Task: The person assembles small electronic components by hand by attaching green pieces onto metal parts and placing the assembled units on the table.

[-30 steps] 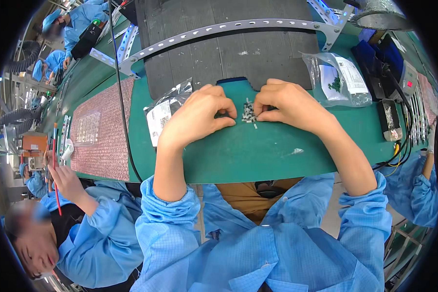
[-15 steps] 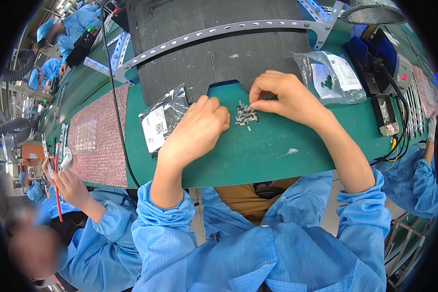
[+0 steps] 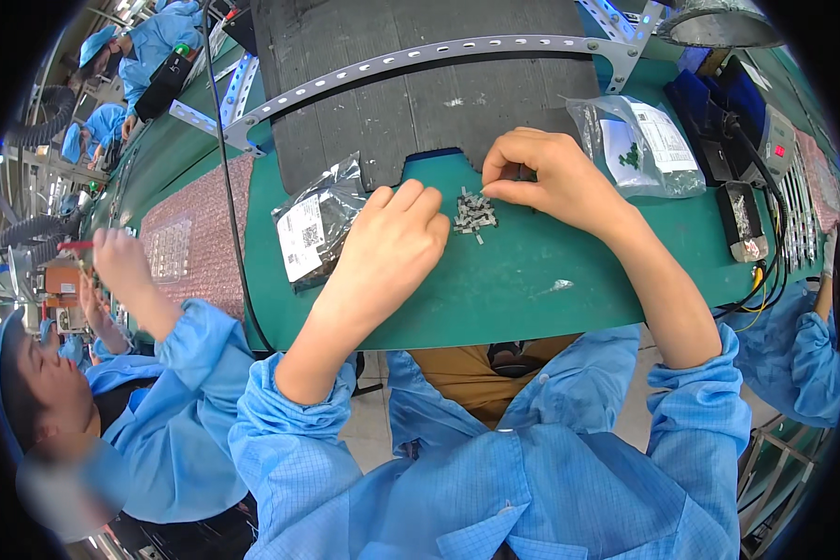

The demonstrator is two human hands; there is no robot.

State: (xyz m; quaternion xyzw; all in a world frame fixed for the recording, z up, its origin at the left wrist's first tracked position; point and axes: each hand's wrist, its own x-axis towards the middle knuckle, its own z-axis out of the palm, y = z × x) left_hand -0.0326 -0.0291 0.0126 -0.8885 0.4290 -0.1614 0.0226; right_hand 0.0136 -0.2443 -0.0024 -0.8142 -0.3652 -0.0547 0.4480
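On the green work mat (image 3: 495,289) lies a small heap of tiny grey-and-black metal components (image 3: 475,215). Just left of the heap is my left hand (image 3: 394,241), closed with its back upward; its curled fingers hide whatever they may hold. My right hand (image 3: 553,179) is closed in a pinch at the heap's right edge, thumb and index tips together. A dark speck shows between its fingers, too small to name. Beside my left wrist lies a dark, shiny plastic bag (image 3: 313,229) with a white label.
A slotted metal bar (image 3: 420,53) crosses ahead over a dark board (image 3: 345,103). A clear bag (image 3: 667,145) with green pieces lies right, near a small black box (image 3: 743,219). A black cable (image 3: 231,219) runs down at left. A co-worker (image 3: 173,401) sits at left.
My right hand stays pinched at the heap, its fingers shifted slightly. My left hand remains closed while its forearm swings a little left. The co-worker at left has raised a hand and the head.
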